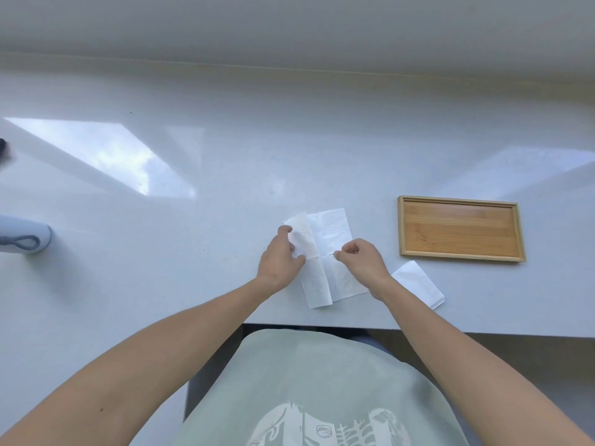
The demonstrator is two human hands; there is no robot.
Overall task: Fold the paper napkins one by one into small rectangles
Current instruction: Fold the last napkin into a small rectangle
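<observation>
A white paper napkin (331,235) lies on the white table near its front edge, with crease lines showing. Its left strip is lifted and partly folded over toward the middle. My left hand (279,262) holds that lifted left flap between thumb and fingers. My right hand (360,257) pinches the napkin at its middle crease, near the right side. A small stack of folded white napkins (418,283) lies to the right, just behind my right wrist.
A shallow wooden tray (458,230) with a raised rim sits at the right, beyond the stack. A pale grey rounded object (25,239) with a loop lies at the far left edge. The table's front edge (450,331) runs just behind my forearms.
</observation>
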